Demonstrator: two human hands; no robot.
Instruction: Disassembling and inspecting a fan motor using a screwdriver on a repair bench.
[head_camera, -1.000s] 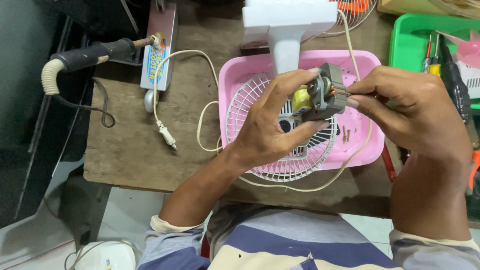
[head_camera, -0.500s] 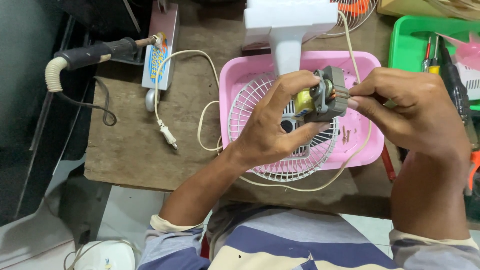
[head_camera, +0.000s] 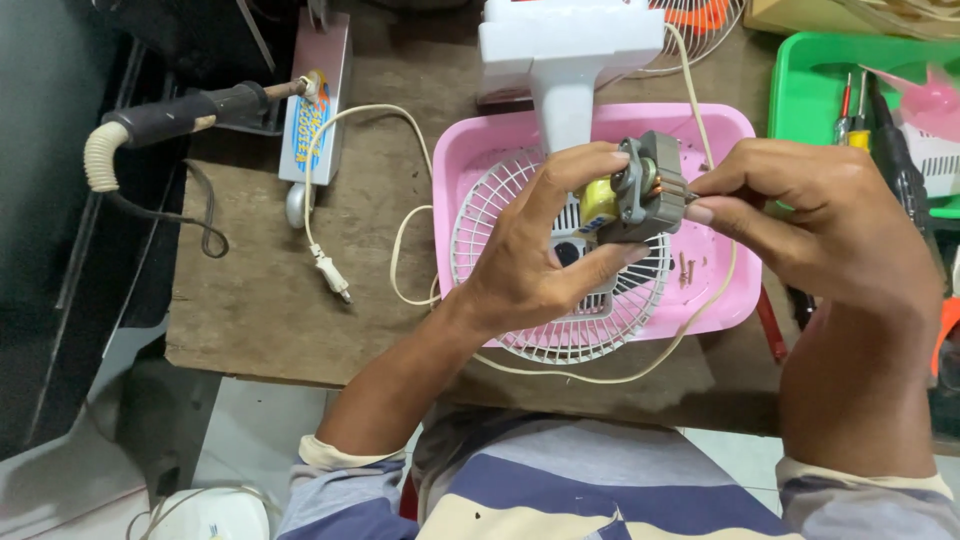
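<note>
wooden table (head_camera: 260, 300), pink tray (head_camera: 470, 160) holding a white fan grille (head_camera: 520, 330), left hand (head_camera: 535, 265) clamped around a small grey motor (head_camera: 640, 195) held above the tray, right hand (head_camera: 810, 225) pinching the motor's right side, cream cord (head_camera: 400, 240)

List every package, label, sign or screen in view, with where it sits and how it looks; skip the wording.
Printed label: on top of the long grey-white box at the back left of the wooden table, beside the soldering iron; a narrow oval strip in blue, yellow and red.
No packages, signs or screens show elsewhere.
</note>
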